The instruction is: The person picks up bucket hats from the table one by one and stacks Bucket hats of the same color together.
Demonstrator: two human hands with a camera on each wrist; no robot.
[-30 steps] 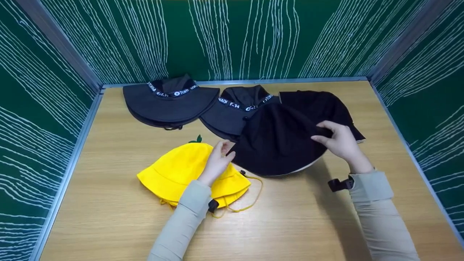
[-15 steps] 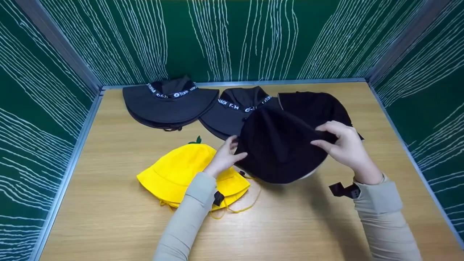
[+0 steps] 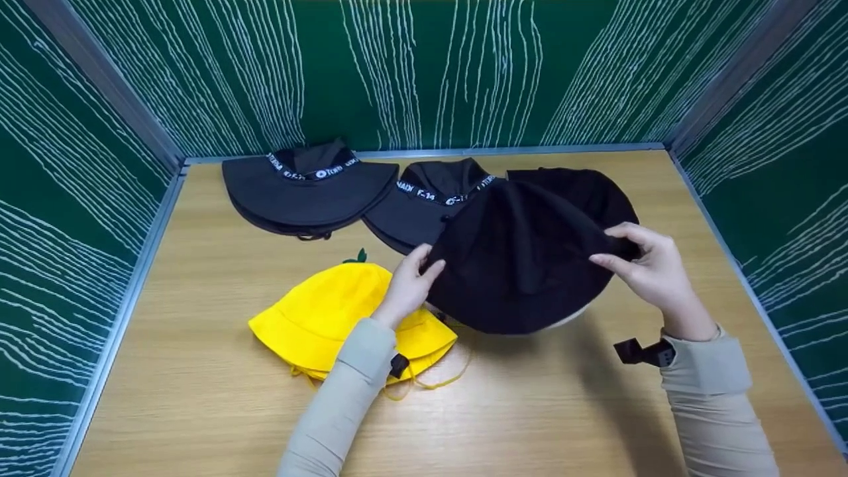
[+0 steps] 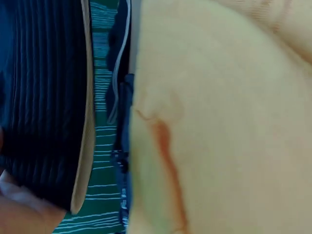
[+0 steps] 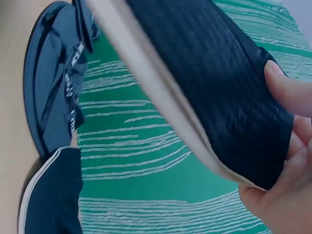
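Observation:
A black bucket hat [image 3: 517, 285] with a pale underside edge is held above the table between both hands. My left hand [image 3: 405, 286] pinches its left brim edge. My right hand [image 3: 656, 271] grips the opposite side between thumb and fingers. In the right wrist view, the thumb lies on the hat's stitched brim [image 5: 209, 87], and the pale lining shows along its edge. The left wrist view catches the ribbed brim [image 4: 46, 97] with part of the left hand [image 4: 29, 209] at its corner. Beneath and beside my left forearm lies a yellow bucket hat [image 3: 318, 318] with a green leaf on top.
Two dark grey brimmed hats [image 3: 308, 199] with white lettered bands lie along the back of the wooden table [image 3: 199, 397]; the held hat partly covers one. Behind it rests another black hat [image 3: 589, 189]. A yellow cord [image 3: 444, 383] trails from the yellow hat. Green walls [image 3: 450, 73] enclose three sides.
My left hand has moved right and up from over the yellow hat and taken hold of the black hat's left brim. The right hand has shifted slightly right, and the held hat looks spread wider.

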